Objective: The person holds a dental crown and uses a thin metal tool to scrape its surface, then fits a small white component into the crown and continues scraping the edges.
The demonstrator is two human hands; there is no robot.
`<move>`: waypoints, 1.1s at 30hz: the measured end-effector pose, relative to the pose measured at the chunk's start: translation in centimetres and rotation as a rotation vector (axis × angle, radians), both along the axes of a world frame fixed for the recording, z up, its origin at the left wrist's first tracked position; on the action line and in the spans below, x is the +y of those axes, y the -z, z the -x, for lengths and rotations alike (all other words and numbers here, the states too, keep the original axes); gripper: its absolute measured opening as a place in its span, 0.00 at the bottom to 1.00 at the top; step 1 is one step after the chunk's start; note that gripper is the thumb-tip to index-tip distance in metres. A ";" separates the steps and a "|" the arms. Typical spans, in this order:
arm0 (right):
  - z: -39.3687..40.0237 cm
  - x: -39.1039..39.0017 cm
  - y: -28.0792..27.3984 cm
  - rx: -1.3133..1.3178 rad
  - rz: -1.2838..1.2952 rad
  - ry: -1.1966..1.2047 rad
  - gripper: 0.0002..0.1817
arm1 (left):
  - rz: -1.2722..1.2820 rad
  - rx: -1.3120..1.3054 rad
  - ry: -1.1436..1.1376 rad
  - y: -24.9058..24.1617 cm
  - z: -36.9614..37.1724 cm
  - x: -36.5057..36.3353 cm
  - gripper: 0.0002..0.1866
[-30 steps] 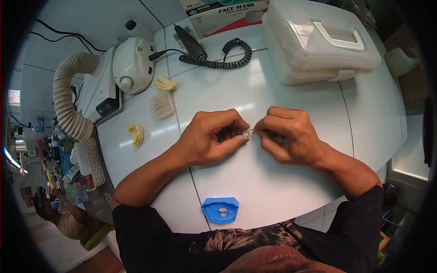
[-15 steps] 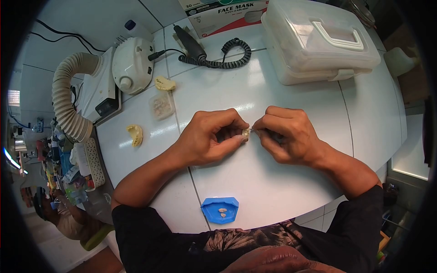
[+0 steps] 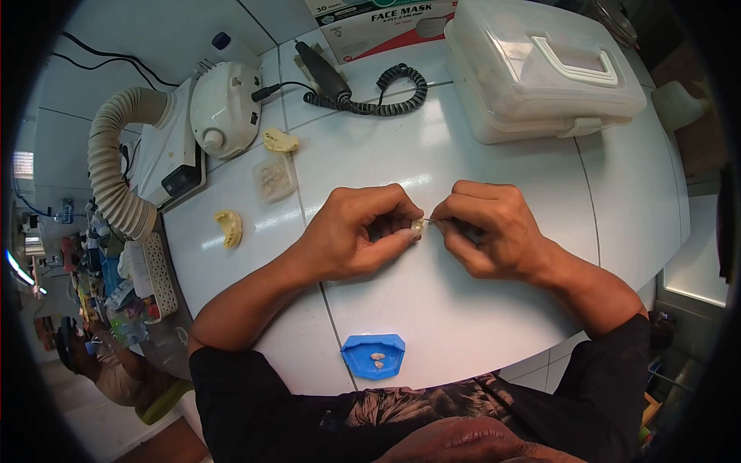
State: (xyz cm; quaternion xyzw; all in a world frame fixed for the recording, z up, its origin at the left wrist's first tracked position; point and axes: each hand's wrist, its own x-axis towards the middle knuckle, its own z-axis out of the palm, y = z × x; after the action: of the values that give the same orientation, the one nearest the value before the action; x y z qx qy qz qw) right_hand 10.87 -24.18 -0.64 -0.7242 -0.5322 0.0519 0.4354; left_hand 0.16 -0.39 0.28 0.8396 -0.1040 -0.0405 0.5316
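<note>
My left hand (image 3: 359,235) pinches a small cream-coloured dental piece (image 3: 417,227) between thumb and fingertips; most of it is hidden by them. Closed around a thin metal instrument (image 3: 429,221), my right hand (image 3: 494,231) brings its tip up against or very near the piece; contact is too small to make out. Both hands are just over the white tiled table (image 3: 463,324). Nearer to my body lies a blue tray (image 3: 356,363) with small pale tooth-like pieces (image 3: 377,360) in it.
Two yellow dental casts (image 3: 229,229) and a clear box (image 3: 274,179) of small pieces lie left. Behind them stand a white control unit (image 3: 225,108) and ribbed hose (image 3: 116,154). A black handpiece (image 3: 324,73), mask box (image 3: 390,31) and clear case (image 3: 540,77) line the back.
My right hand has shifted very slightly to the right, and a little more of the thin instrument shows. My left hand keeps the dental piece in nearly the same place.
</note>
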 end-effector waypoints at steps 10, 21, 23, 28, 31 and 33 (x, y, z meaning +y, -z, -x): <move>-0.2 -0.2 -0.2 0.020 0.035 -0.057 0.07 | -0.008 -0.016 0.009 -0.1 0.0 -0.1 0.10; -0.4 -0.3 -0.8 0.277 -0.017 0.059 0.02 | 0.046 -0.024 -0.002 -0.1 -0.1 0.3 0.11; -0.5 -0.3 -0.8 0.318 -0.023 0.070 0.02 | 0.136 0.008 -0.041 0.7 0.0 0.2 0.11; -0.1 -0.2 -1.0 0.323 -0.040 0.079 0.02 | 0.208 0.095 -0.070 0.4 0.1 0.4 0.12; 0.0 -0.2 -0.5 0.253 -0.046 0.125 0.02 | 0.264 0.069 -0.071 1.0 0.1 0.4 0.13; 0.1 -0.2 -0.4 0.196 -0.025 0.130 0.03 | 0.281 0.046 -0.066 1.2 0.1 0.5 0.14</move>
State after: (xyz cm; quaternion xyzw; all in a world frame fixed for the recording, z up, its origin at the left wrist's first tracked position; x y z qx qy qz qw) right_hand 10.73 -24.41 -0.28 -0.7432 -0.4394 0.0874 0.4970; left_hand 0.06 0.09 -0.88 0.7586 -0.0688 -0.0273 0.6473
